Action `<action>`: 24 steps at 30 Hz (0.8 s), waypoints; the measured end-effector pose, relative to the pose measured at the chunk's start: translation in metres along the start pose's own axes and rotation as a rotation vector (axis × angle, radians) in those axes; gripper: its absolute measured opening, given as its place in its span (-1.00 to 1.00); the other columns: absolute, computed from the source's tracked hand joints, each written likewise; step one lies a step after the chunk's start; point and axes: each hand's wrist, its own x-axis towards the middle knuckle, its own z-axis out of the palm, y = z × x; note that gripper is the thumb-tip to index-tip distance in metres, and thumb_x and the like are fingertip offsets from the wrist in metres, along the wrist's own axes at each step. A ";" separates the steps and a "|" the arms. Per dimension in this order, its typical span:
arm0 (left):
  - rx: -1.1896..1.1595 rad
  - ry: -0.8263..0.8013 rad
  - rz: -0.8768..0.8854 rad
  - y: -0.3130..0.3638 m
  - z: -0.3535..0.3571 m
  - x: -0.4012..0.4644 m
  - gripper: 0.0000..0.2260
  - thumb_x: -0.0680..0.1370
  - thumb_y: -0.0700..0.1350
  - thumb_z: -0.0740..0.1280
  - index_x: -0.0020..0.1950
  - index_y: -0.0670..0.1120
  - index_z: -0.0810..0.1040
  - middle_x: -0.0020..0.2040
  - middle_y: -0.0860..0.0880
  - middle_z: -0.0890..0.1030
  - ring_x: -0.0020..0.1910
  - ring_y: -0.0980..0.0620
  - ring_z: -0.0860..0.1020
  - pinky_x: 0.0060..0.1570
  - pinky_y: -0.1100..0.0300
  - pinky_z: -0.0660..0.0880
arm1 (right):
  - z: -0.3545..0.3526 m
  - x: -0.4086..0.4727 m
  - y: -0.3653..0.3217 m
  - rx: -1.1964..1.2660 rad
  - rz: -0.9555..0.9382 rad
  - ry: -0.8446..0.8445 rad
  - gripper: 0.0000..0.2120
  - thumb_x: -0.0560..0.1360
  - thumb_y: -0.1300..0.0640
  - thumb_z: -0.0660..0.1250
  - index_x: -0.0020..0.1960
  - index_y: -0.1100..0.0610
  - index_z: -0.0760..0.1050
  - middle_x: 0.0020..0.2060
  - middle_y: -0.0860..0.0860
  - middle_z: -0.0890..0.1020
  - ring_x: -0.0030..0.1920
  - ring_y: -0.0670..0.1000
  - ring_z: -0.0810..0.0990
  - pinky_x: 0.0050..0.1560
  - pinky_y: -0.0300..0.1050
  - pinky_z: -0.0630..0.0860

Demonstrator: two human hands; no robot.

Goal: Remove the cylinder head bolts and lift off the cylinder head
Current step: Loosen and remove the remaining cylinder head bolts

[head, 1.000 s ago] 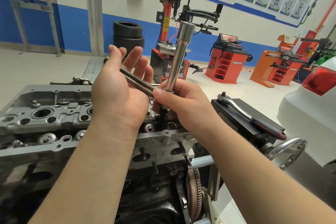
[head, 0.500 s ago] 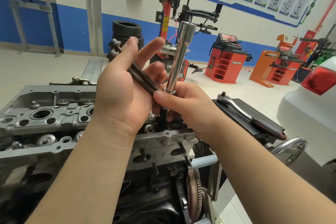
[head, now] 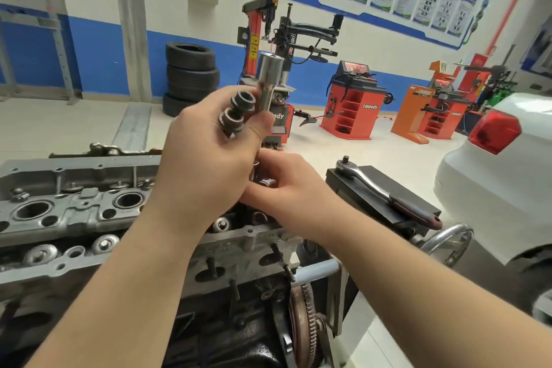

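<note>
Mid-frame, our left hand (head: 206,152) grips two removed head bolts (head: 237,112); our right hand (head: 286,188) pinches the extension socket (head: 268,75), drawing another from the cylinder head (head: 68,212); next, lift it clear.

Ratchet (head: 388,196) lies right of the cylinder head (head: 74,212), tyres (head: 191,75) behind.

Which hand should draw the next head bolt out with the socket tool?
Right. The right hand grips the long socket tool at its base over the cylinder head. The left hand holds two removed bolts.
</note>
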 end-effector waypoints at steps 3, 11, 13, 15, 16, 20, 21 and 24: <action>0.024 -0.043 -0.013 -0.004 0.000 0.001 -0.92 0.67 -0.02 0.38 0.15 0.13 0.59 -0.11 0.18 0.69 -0.14 0.17 0.64 -0.16 0.18 0.55 | -0.035 -0.003 0.009 0.156 0.003 0.125 -0.70 0.59 -0.01 0.37 0.25 0.08 0.65 0.04 -0.01 0.75 0.13 -0.02 0.70 0.07 -0.11 0.61; 0.005 -0.028 -0.011 -0.009 0.005 -0.002 -0.89 0.68 -0.03 0.36 0.19 0.05 0.60 -0.15 0.16 0.67 -0.24 0.22 0.59 -0.25 0.43 0.41 | -0.133 0.004 0.140 -0.825 0.767 0.423 -0.44 0.58 -0.14 0.32 0.54 -0.03 0.36 0.39 0.09 0.52 0.37 0.21 0.47 0.33 0.18 0.49; 0.000 -0.015 -0.005 -0.010 0.005 -0.004 -0.89 0.67 -0.02 0.36 0.19 0.05 0.60 -0.16 0.16 0.66 -0.27 0.20 0.58 -0.28 0.45 0.40 | -0.138 -0.005 0.164 -0.934 0.843 0.282 -0.39 0.59 -0.22 0.26 0.58 -0.09 0.24 0.40 0.10 0.52 0.36 0.23 0.49 0.24 0.16 0.51; -0.009 -0.007 0.004 -0.011 0.007 -0.005 -0.88 0.67 0.00 0.35 0.19 0.05 0.60 -0.16 0.15 0.66 -0.26 0.11 0.58 -0.30 0.39 0.42 | -0.139 -0.012 0.179 -1.080 0.769 0.235 -0.46 0.61 -0.22 0.21 0.55 -0.15 0.24 0.35 0.08 0.55 0.33 0.21 0.49 0.20 0.16 0.51; -0.012 -0.002 0.005 -0.012 0.007 -0.005 -0.88 0.68 0.01 0.35 0.19 0.06 0.60 -0.15 0.15 0.66 -0.24 0.06 0.59 -0.29 0.33 0.46 | -0.138 -0.013 0.181 -1.111 0.724 0.229 -0.50 0.63 -0.20 0.20 0.54 -0.18 0.25 0.34 0.07 0.55 0.32 0.21 0.49 0.20 0.17 0.51; -0.002 0.010 0.009 -0.014 0.007 -0.006 -0.86 0.69 0.02 0.33 0.22 0.06 0.58 -0.12 0.17 0.66 -0.22 0.02 0.60 -0.25 0.21 0.48 | -0.130 -0.012 0.172 -1.048 0.612 0.153 -0.75 0.67 -0.04 0.23 0.30 -0.27 0.29 0.15 -0.02 0.58 0.03 0.10 0.56 -0.15 0.02 0.47; -0.001 0.009 0.013 -0.014 0.007 -0.006 -0.86 0.69 0.02 0.32 0.22 0.07 0.58 -0.11 0.20 0.66 -0.23 0.09 0.60 -0.28 0.31 0.46 | -0.128 -0.010 0.166 -1.014 0.606 0.136 -0.78 0.68 -0.03 0.24 0.27 -0.26 0.32 0.08 -0.04 0.59 -0.06 0.06 0.57 -0.23 -0.01 0.45; -0.013 0.010 0.013 -0.016 0.007 -0.007 -0.90 0.68 0.04 0.31 0.18 0.13 0.55 -0.12 0.19 0.67 -0.42 0.20 0.50 -0.40 0.43 0.35 | -0.124 0.009 0.135 -0.631 0.566 0.230 -0.84 0.71 0.03 0.26 0.26 -0.02 0.51 -0.09 -0.01 0.66 -0.21 0.01 0.60 -0.28 -0.08 0.45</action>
